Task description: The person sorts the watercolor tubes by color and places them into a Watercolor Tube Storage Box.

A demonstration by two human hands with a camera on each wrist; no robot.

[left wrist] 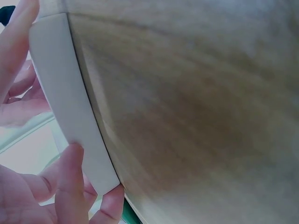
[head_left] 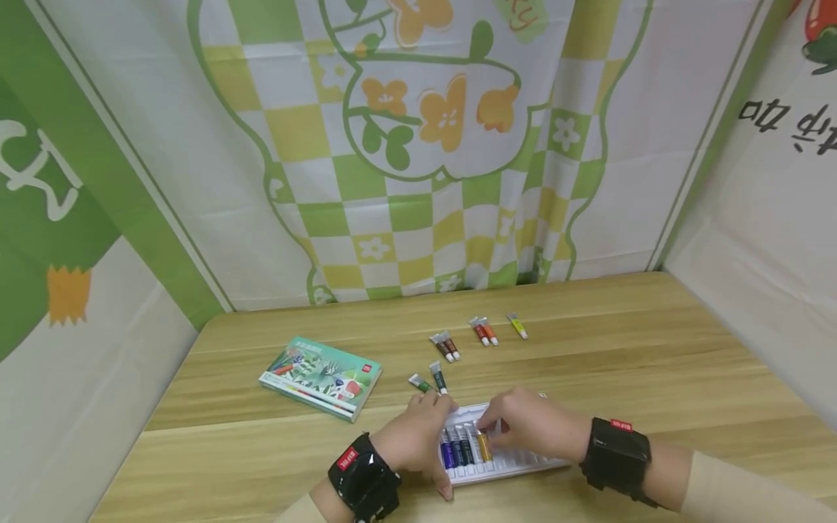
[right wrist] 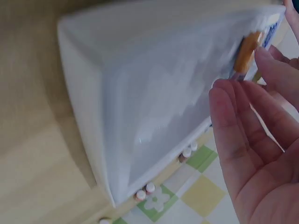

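A white plastic tray [head_left: 506, 473] lies on the table, with several paint tubes in its left slots: purple, dark blue, dark green, a pale one, and a yellow-orange tube [head_left: 484, 446]. My left hand [head_left: 413, 434] grips the tray's left end, thumb at the near corner and fingers at the far one; the left wrist view shows fingers on both ends of the white side wall [left wrist: 70, 98]. With thumb and fingertips, my right hand [head_left: 538, 423] pinches the yellow-orange tube, which lies in its slot in the right wrist view. The tray's right slots hold no tubes.
Beyond the tray lie loose tubes: a green one [head_left: 419, 383], a dark green one [head_left: 439, 377], two brown ones [head_left: 446, 346], a red one [head_left: 480, 333], an orange one [head_left: 489, 332] and a yellow one [head_left: 517, 326]. A teal printed box [head_left: 322, 376] lies left. Printed curtains surround the table.
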